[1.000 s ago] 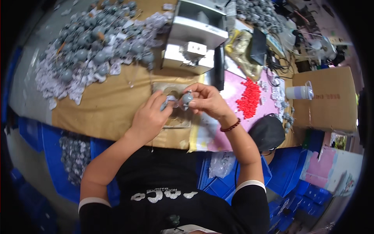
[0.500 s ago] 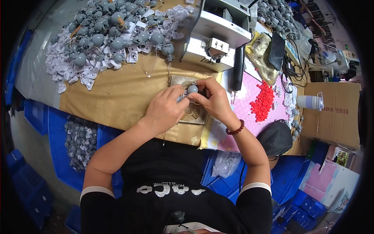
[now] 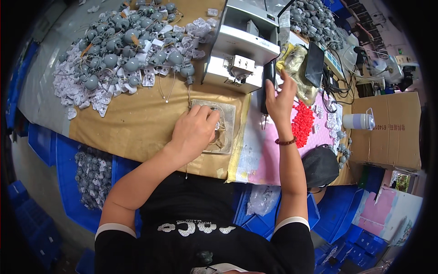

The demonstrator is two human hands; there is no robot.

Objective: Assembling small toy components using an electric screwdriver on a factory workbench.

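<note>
Left hand (image 3: pixel 195 132): fingers bent downward close together, over the square plate (image 3: pixel 230 112) near the middle of the surface's front edge. Beneath the fingertips, in the plate's middle, a small pale part (image 3: pixel 217 125), mostly covered; clasped or merely pressed, impossible to tell. Right hand (image 3: pixel 280 102): loosely open, thumb well apart from the raised fingers, palm seemingly bare of anything. Just beside the thumb, a black screwdriver (image 3: pixel 268 71), tip toward the front edge; contact with it impossible to tell. Around the right wrist, a dark red bracelet (image 3: pixel 286 142).

Below that forearm, toward the front right corner of the surface, a pink sheet (image 3: pixel 267 160); on it, near the wrist, a pile of red pieces (image 3: pixel 303 125). Nearer that corner, a black cap (image 3: pixel 320 166). Behind the plate, toward the back edge, a silver-grey machine (image 3: pixel 248 39); right of it, a yellowish bag (image 3: pixel 299 61) under a black phone (image 3: pixel 314 65). Toward the back left corner, a broad heap of grey and white parts (image 3: pixel 123 52). Below the left front edge, a blue bin (image 3: pixel 68 182) of similar grey parts. Near the right edge, a pale bottle (image 3: pixel 358 121) before a cardboard box (image 3: pixel 392 137).
</note>
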